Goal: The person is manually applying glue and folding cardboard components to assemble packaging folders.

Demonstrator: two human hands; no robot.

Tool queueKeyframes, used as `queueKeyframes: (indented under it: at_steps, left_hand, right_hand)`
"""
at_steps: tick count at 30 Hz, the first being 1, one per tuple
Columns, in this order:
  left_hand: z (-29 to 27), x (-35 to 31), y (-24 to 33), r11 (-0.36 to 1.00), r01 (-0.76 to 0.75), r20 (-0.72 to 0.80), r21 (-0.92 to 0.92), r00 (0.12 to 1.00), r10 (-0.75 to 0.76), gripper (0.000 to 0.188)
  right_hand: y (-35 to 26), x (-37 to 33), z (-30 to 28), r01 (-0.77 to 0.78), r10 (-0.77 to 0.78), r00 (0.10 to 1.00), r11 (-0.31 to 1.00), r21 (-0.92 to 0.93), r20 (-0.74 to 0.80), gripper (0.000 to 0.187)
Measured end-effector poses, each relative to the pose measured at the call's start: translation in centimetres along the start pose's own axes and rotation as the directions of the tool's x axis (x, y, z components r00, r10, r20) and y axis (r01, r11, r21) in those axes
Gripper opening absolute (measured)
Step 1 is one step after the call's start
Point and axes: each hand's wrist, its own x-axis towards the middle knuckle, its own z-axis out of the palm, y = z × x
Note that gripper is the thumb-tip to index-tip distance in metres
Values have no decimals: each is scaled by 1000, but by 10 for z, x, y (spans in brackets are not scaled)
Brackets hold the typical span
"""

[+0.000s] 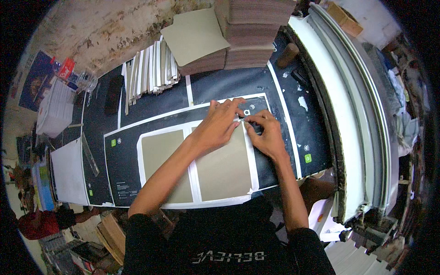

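Observation:
Two grey-brown boards [167,153] lie side by side on a white paper sheet [193,183], whose edges are folded over their rims and show as a strip between them. My left hand [217,123] reaches across the right board, its fingers bent and thumb at the sheet's far right corner. From the right, my right hand [268,135] meets it there, thumb and index finger pinched on that white corner. Both hands' fingertips nearly touch. The fingers hide most of the corner itself.
Beneath lies a dark printed sheet with white borders [123,160]. Behind it stand a bundle of paper strips [153,73] and tall stacks of grey board [250,34]. A long white and metal machine [362,114] borders the right side. Another person in red [41,224] is at left.

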Motion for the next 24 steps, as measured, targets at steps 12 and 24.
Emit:
queueKeyframes:
  at_steps: [12, 24]
  left_hand:
    - [-9, 18, 0, 999, 36, 133, -22, 991, -33, 60]
    - [7, 3, -16, 997, 7, 47, -78, 999, -3, 61]
  right_hand:
    - [-3, 5, 3, -75, 75, 997, 997, -2, 15, 19]
    - [-1, 6, 7, -115, 115, 993, 993, 11, 9, 19]
